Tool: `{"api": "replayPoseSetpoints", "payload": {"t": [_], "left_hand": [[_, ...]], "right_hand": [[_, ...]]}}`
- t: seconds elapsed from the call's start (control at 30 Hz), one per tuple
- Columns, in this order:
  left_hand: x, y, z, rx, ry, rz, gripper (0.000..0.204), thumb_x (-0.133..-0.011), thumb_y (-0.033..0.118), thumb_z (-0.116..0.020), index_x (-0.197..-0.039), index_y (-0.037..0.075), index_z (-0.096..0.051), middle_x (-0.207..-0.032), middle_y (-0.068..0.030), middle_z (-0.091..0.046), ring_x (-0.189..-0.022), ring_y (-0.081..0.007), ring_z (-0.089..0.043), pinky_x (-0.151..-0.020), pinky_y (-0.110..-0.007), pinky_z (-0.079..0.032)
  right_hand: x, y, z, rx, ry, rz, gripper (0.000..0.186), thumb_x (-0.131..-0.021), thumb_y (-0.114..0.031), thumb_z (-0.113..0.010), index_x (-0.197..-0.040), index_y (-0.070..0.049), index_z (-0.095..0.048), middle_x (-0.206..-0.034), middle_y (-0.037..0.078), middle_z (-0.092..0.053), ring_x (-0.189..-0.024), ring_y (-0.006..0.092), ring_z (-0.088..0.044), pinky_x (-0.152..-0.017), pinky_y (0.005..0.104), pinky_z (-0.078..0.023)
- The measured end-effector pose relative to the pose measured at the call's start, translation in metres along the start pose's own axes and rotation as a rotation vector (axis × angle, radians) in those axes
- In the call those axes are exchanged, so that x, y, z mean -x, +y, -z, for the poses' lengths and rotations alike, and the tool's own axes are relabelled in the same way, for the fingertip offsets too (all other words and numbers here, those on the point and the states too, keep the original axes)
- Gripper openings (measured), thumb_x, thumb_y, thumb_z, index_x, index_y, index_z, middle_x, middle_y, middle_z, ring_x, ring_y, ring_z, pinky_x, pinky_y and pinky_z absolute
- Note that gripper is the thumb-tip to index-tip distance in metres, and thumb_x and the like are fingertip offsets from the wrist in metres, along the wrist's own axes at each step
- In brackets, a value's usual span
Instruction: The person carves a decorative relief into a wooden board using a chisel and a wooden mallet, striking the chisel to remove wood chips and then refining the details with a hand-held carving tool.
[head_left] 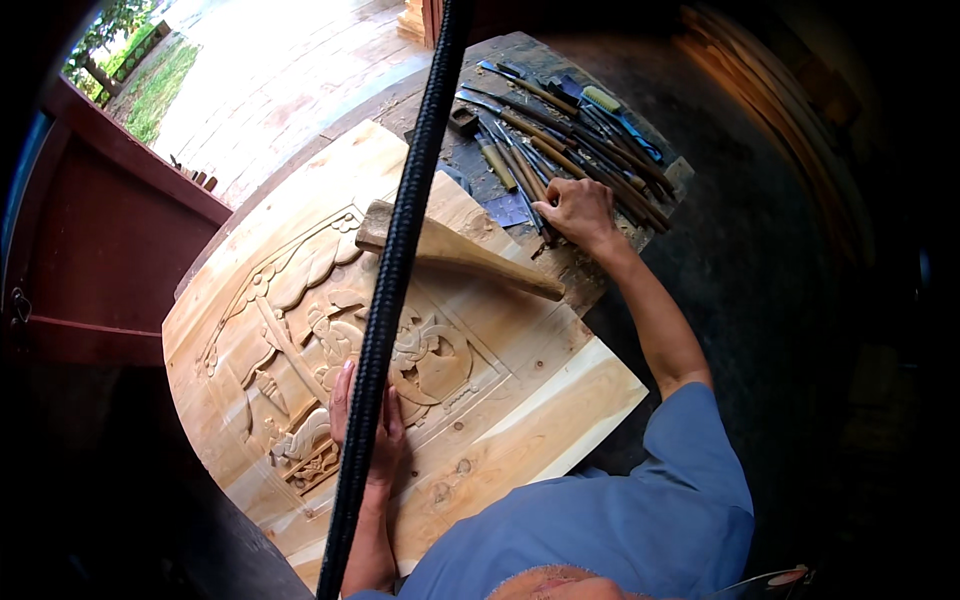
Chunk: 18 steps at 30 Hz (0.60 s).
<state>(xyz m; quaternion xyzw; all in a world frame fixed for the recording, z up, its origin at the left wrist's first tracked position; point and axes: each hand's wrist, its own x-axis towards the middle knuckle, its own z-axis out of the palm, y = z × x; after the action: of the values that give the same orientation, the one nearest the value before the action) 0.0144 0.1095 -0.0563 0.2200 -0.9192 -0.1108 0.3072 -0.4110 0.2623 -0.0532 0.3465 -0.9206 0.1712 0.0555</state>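
Observation:
A pale wooden panel (520, 410) with carved relief fills the middle. My left hand (390, 430) lies on the lower carving with fingers extended, partly hidden by a black braided cord (400, 240). My right hand (580, 208) is at the near side of a row of chisels and gouges (560, 120), fingers curled onto one of the tool handles. A wooden mallet (470, 260) lies across the panel's upper right, just below my right hand.
The tools lie on a worn bench (675, 175) with shavings and a green-bristled brush (600, 98). A dark red door panel (110, 220) stands at left. A bright paved yard (250, 70) shows beyond. Long boards (770, 120) are at upper right.

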Motion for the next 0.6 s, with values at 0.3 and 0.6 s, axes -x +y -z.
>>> {"api": "replayPoseSetpoints", "payload": {"t": [0.3,0.6], "left_hand": [[0.001,-0.001,-0.001,-0.006,0.005,-0.005,0.025,-0.093,0.004,-0.078,-0.118,0.002,-0.076,-0.136,-0.019,-0.073,-0.131,-0.0405,-0.067,-0.113,-0.051,-0.052],[0.001,0.0,0.0,0.0,-0.006,0.019,0.025,-0.092,0.004,-0.078,-0.117,0.002,-0.076,-0.136,-0.0195,-0.073,-0.132,-0.0408,-0.067,-0.113,-0.051,-0.051]], "right_hand": [[-0.008,0.007,-0.008,-0.068,0.018,-0.023,0.029,-0.083,-0.041,-0.08,-0.082,-0.012,-0.082,-0.082,0.014,-0.079,-0.077,0.0352,-0.078,-0.075,0.0469,-0.061],[-0.013,0.028,-0.003,-0.117,-0.015,-0.032,0.03,-0.087,-0.043,-0.082,-0.087,-0.013,-0.085,-0.085,0.014,-0.079,-0.08,0.0343,-0.078,-0.076,0.0455,-0.061]]}}
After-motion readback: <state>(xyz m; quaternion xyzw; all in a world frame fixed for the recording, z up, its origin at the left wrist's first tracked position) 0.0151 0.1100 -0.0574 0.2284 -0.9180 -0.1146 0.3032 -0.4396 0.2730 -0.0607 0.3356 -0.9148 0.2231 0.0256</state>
